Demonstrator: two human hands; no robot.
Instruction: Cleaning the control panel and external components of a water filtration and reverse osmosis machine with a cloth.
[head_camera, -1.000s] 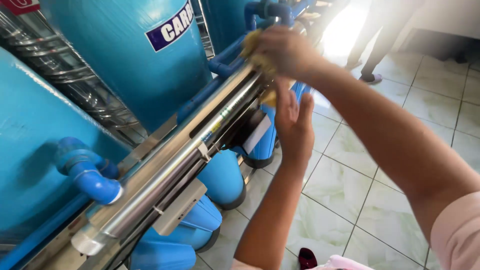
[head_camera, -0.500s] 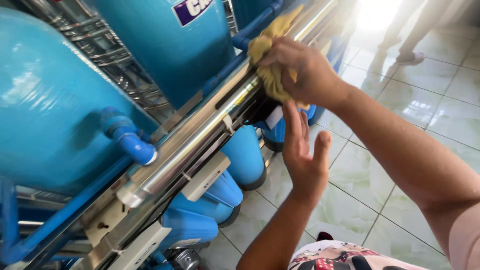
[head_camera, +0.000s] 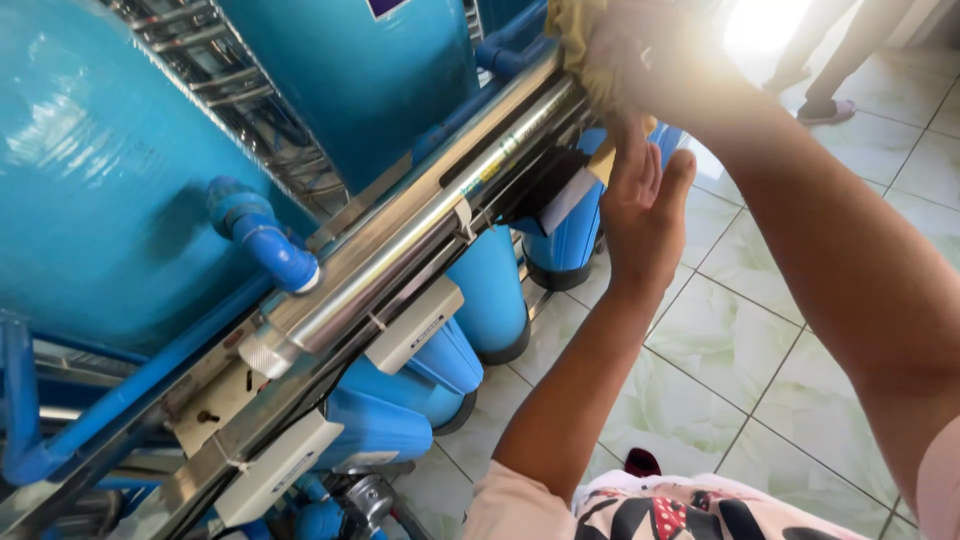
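This place looks like a water treatment room, maybe in a small water shop or a utility corner of a building. Large round blue tanks (head_camera: 90, 190) stand close together, and blue plastic pipes with elbow joints (head_camera: 262, 243) connect them. A long shiny steel tube (head_camera: 420, 240) lies on a metal frame in front of the tanks, with small white plastic boxes (head_camera: 413, 325) fixed under it. Below hang blue cylinder filter housings (head_camera: 490, 290) in a row. The floor is made of pale green glossy tiles (head_camera: 740, 340), easy to wash. Behind the tanks there is a steel wire rack (head_camera: 200, 60)
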